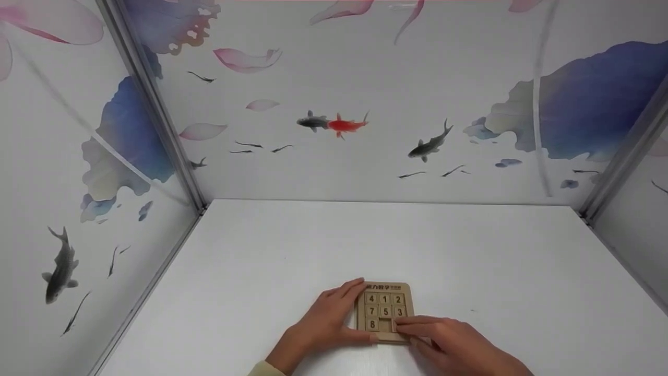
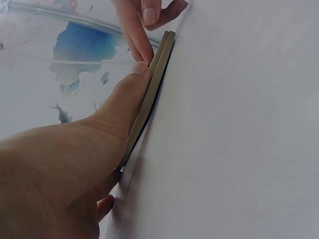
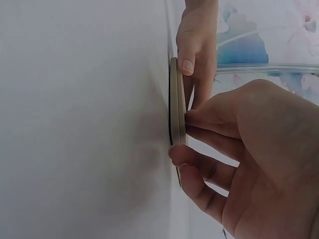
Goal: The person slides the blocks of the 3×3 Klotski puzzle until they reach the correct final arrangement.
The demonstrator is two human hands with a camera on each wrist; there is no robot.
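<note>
A wooden sliding number puzzle (image 1: 385,339) lies flat on the white table. Its top row reads 4, 1, 2 and its middle row 7, 5, 3. An 8 tile (image 1: 372,324) fills the lower left corner, with a gap beside it. My left hand (image 1: 326,318) grips the frame, fingers along the left side and thumb at the bottom edge. Fingertips of my right hand (image 1: 451,339) touch the lower right tile, covering most of it; in the right wrist view, other fingers (image 3: 199,162) bend beside the puzzle's edge.
White table (image 1: 250,261) surface surrounds the puzzle. Behind it stands a back wall (image 1: 365,172) printed with fish and petals. A similar side panel (image 1: 31,219) rises on the left, with metal posts (image 1: 156,109) at the corners.
</note>
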